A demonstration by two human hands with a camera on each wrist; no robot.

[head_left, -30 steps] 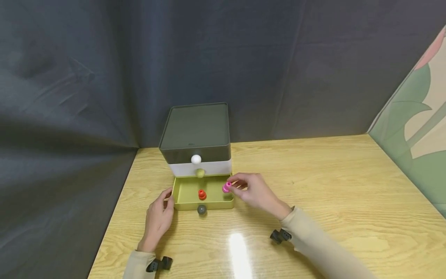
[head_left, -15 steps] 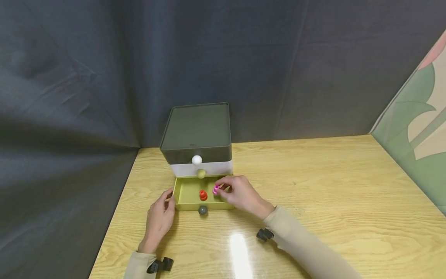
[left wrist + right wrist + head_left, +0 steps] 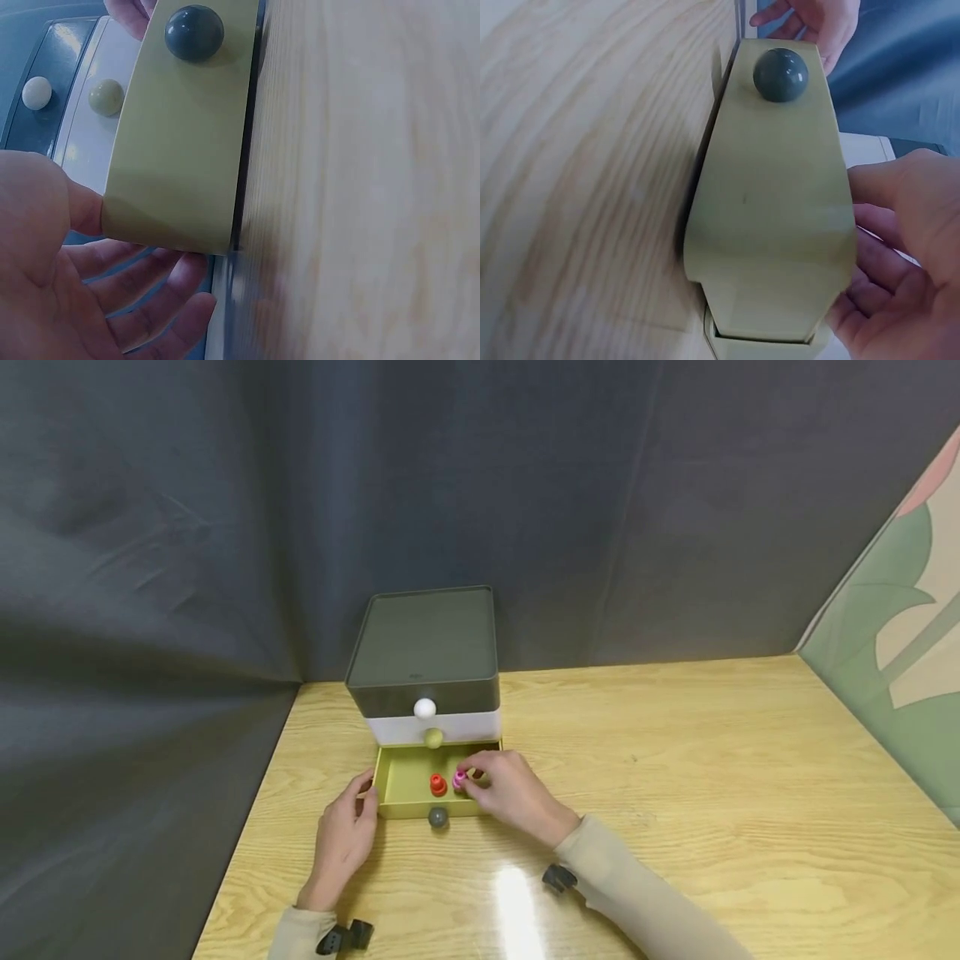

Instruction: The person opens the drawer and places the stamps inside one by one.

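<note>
A yellow-green drawer with a dark round knob stands pulled out at the bottom of a small cabinet. My left hand holds its left front corner, thumb at the front edge and fingers along the outer side, as the left wrist view shows. Inside the drawer, my right hand pinches a small pink stepped piece between thumb and fingertips, close over the drawer floor. A similar red piece stands just left of it. The drawer's front wall hides both pieces in the right wrist view.
Above the open drawer are a white drawer with a green knob and a dark drawer with a white knob. Dark cloth hangs behind and left of the wooden table. A patterned panel borders the right side.
My right hand has carried the pink piece leftward from the drawer's right side and lowered it beside the red one. My left hand has stayed at the drawer corner.
</note>
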